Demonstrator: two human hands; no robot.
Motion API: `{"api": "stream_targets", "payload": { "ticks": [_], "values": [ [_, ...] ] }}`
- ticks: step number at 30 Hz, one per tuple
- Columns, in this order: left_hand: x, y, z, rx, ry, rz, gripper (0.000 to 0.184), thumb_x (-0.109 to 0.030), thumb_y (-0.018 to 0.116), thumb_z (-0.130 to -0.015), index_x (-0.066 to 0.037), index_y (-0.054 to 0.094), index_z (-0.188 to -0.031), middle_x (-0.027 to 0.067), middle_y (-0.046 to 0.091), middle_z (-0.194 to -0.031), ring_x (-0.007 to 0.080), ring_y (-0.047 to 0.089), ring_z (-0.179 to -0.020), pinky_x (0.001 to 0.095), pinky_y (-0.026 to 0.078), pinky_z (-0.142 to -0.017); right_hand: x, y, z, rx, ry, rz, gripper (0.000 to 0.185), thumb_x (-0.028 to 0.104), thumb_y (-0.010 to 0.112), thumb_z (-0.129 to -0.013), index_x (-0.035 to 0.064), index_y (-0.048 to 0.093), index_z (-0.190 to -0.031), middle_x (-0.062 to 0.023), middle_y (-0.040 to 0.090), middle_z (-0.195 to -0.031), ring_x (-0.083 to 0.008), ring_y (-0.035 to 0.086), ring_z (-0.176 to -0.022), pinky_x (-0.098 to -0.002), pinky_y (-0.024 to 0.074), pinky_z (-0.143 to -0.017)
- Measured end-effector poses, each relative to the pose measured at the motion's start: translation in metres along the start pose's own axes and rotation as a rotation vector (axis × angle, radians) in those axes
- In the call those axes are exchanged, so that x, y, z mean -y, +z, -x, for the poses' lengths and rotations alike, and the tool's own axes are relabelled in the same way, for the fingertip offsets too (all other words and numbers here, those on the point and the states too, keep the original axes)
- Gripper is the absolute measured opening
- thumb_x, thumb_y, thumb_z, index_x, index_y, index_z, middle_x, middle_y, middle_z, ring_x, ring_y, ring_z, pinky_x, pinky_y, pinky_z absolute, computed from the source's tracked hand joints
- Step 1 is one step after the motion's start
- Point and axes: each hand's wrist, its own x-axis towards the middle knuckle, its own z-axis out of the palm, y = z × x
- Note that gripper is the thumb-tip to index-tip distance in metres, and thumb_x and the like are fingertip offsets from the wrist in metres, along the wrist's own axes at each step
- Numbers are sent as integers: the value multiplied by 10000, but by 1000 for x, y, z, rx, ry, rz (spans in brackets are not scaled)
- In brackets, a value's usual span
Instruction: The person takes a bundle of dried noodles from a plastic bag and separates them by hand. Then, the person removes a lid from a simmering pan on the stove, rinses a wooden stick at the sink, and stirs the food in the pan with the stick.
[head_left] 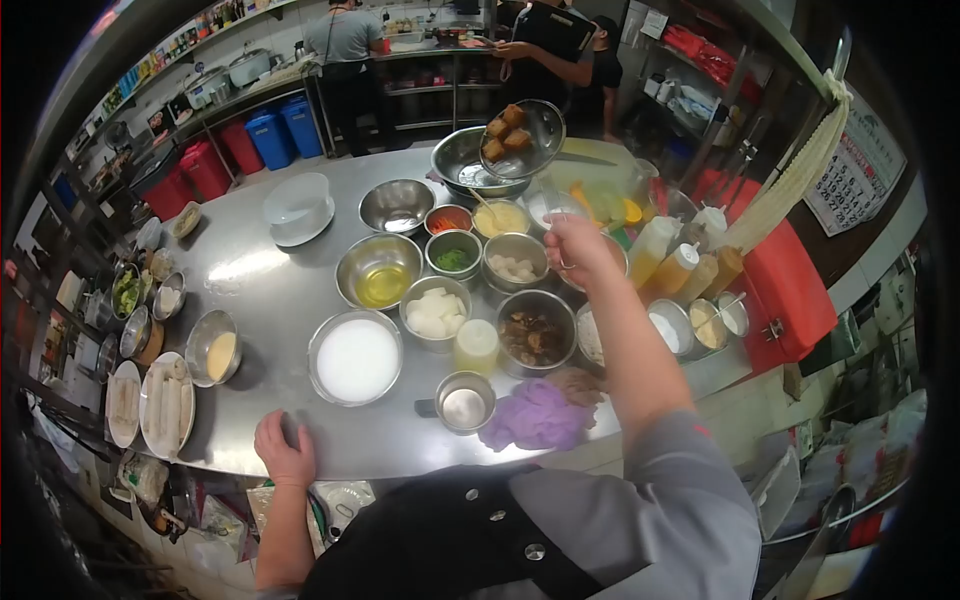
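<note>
My right hand [575, 245] is closed on the handle of a round strainer [550, 125], reached out over the bowls. Several brown fried cubes [508, 138] sit in the strainer, which is tilted above a large steel bowl [450, 165] at the table's far side. My left hand [285, 450] rests at the near edge of the steel table [240, 300], empty, with its thumb apart from the fingers. Nearest to it is a bowl of white powder or grains [357, 358]. Between the hands stand a bowl of yellow liquid [382, 286] and a bowl of white pieces [436, 313].
Squeeze bottles [672, 268] stand right of my forearm, beside a red cooler [785, 290]. A steel cup [465, 402] and a purple cloth [540, 415] lie near the front edge. Plates of rolls [168, 405] are at left. Other people [345, 50] stand beyond the table.
</note>
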Motion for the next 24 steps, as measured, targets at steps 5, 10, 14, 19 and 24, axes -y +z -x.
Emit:
{"api": "stream_targets", "payload": {
  "ticks": [5,10,14,19,24],
  "values": [
    [12,-6,-15,-43,-32,30,485,-173,653,-788,-28,504,-1227,191,523,-1206,386,473,-1150,486,352,-1002,0,12,5,-54,-27,44,235,54,460,-902,37,513,-1130,-51,531,-657,-148,462,-436,-305,380,-401],
    [5,-5,-13,-67,-27,-3,481,-177,652,-803,-21,499,-1231,190,519,-1212,381,474,-1145,467,360,-989,1,13,0,-46,-91,157,185,49,465,-898,33,537,-1068,-48,542,-654,-147,475,-429,-291,376,-386],
    [5,-7,-12,-44,-28,-6,484,-168,645,-821,-15,486,-1252,195,520,-1223,381,471,-1157,457,357,-1001,-1,16,1,-77,-98,239,163,45,464,-888,35,539,-1032,-47,547,-645,-140,469,-412,-287,362,-370],
    [7,-6,-12,-45,-35,-4,485,-166,643,-816,-17,486,-1250,193,517,-1227,378,469,-1161,455,355,-1000,-7,18,-4,-93,-120,318,174,48,468,-858,11,560,-1001,-62,528,-652,-147,458,-429,-290,340,-366],
    [5,-7,-12,-54,-28,-4,484,-160,646,-810,-19,490,-1246,194,518,-1226,380,474,-1153,457,357,-998,-11,17,-9,-120,-110,330,223,42,468,-869,10,541,-1077,-59,547,-642,-137,455,-389,-293,328,-355]
  ]
}}
